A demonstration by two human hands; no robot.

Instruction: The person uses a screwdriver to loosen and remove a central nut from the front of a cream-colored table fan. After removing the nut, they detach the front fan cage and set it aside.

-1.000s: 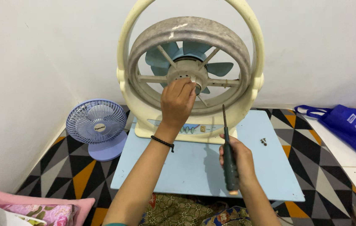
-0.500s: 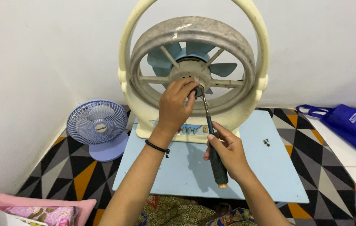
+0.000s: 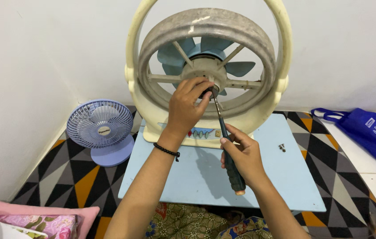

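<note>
Since a second ago the right hand (image 3: 246, 156) has swung the screwdriver (image 3: 227, 146) up from resting near the table, so its tip now meets the middle of the fan. Nearest the camera, that hand is clamped around the dark ribbed handle, the shaft slanting up and leftward. Beneath both forearms lies the pale blue table (image 3: 188, 177), with small loose screws (image 3: 282, 147) sitting on it well to the right. Further out, the left hand (image 3: 187, 105), a black bead bracelet at its wrist, pinches its fingertips together on the hub (image 3: 205, 73) of the large cream fan (image 3: 146, 106), just where the screwdriver tip lands. A slip looks the main risk: the angled shaft could skate off the screw head and jab the pinching fingers, or a freed screw could drop behind the grille. Beyond, a small blue desk fan (image 3: 100, 130) stands at left and a blue bag (image 3: 365, 132) lies at right against the white wall.
</note>
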